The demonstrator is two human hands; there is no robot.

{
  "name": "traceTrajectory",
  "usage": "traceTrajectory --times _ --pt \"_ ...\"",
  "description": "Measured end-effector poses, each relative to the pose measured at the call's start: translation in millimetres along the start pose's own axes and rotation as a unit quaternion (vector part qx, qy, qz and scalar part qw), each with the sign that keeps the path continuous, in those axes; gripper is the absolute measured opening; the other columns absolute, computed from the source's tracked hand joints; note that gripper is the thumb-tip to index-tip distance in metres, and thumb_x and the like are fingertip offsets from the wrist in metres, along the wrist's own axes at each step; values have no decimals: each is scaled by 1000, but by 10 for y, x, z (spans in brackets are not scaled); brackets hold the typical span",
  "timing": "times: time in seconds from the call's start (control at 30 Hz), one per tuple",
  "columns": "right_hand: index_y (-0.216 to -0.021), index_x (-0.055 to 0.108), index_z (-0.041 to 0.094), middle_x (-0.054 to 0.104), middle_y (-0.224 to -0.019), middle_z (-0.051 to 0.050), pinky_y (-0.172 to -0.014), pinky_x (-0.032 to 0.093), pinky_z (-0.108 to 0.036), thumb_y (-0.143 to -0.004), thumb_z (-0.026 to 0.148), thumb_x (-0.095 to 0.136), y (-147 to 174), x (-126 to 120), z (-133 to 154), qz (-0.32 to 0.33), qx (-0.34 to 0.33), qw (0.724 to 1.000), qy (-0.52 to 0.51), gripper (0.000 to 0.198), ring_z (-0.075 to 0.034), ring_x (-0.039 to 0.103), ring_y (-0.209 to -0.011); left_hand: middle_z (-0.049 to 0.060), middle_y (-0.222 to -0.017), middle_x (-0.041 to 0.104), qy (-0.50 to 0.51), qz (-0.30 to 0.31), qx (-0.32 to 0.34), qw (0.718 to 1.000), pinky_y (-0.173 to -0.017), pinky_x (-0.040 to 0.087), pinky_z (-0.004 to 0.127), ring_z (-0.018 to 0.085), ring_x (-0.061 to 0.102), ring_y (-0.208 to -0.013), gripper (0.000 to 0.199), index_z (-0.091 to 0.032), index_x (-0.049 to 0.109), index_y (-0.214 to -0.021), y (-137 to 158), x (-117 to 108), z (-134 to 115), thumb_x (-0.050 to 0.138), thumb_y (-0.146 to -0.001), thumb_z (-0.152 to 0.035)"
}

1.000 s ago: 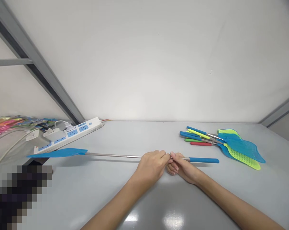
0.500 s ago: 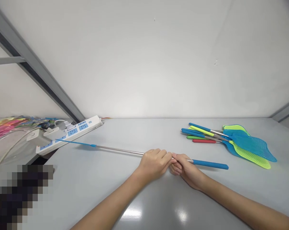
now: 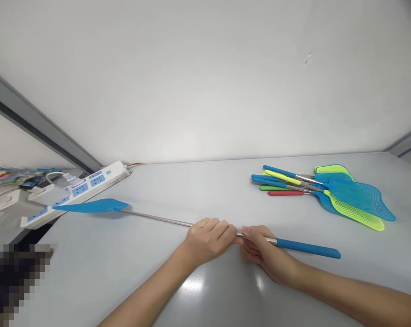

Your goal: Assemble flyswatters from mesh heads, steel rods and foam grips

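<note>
A blue fly swatter (image 3: 158, 218) with a long metal telescopic rod lies across both of my hands, just above the table. My left hand (image 3: 210, 240) is wrapped round the middle of the rod. Close to its right, my right hand (image 3: 263, 252) grips the thicker metal section beside the blue handle (image 3: 307, 248). The blue swatter head (image 3: 93, 205) points left, tilted so part of its flat face shows, in front of the power strip. Part of the rod is hidden under my fingers.
On the right lies a pile of fly swatters (image 3: 358, 200) with blue, yellow-green, green and red handles. A white power strip (image 3: 110, 175) with plugged-in adapters sits at the left edge. Beyond it are cables and colourful plastic packs (image 3: 8, 175). A wall (image 3: 205, 91) rises behind the table.
The swatter head has turned from edge-on to showing its face. My hands have moved slightly apart, and the handle end sits lower and further right. The camera view has shifted a little.
</note>
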State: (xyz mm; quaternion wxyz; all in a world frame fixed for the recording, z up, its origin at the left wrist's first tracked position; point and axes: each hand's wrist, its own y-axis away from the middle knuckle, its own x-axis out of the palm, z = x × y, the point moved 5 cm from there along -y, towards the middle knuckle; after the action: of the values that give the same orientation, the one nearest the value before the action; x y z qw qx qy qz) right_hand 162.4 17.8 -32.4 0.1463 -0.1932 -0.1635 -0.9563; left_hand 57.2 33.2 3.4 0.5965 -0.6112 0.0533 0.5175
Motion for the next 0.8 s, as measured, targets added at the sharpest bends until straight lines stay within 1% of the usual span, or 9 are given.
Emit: traceTrajectory --times 0.17,0.33,0.5,0.8 --pt "-47 22 18 19 -46 6 -45 16 -26 -80 35 39 30 -26 15 11 2 1000 6 41 -7 23 -43 -5 -47 36 3 6 3 1000 -45 21 25 8 33 -44 30 -18 43 -60 -7 10 8 38 -81 -38" --pt "-47 22 19 17 -46 6 -45 15 -27 -81 32 38 85 -75 8 -11 9 1000 -19 40 -7 21 -42 -5 -47 36 -5 7 7 1000 -45 22 24 8 32 -44 30 -19 43 -60 -22 3 3 38 -81 -38" --pt "-46 22 18 16 -46 6 -45 15 -27 -80 32 39 109 -95 25 -7 18 999 -27 41 -7 21 -42 -5 -47 34 -11 -5 8 1000 -44 21 24 8 31 -43 31 -18 43 -58 -43 -9 2 39 -81 -38" --pt "-46 22 18 16 -45 6 -46 14 -27 -80 32 39 177 -195 51 -7 19 999 -28 41 -6 20 -41 -5 -48 33 -11 4 4 1000 -44 22 23 7 32 -44 30 -18 43 -58 -48 -3 5 41 -80 -39"
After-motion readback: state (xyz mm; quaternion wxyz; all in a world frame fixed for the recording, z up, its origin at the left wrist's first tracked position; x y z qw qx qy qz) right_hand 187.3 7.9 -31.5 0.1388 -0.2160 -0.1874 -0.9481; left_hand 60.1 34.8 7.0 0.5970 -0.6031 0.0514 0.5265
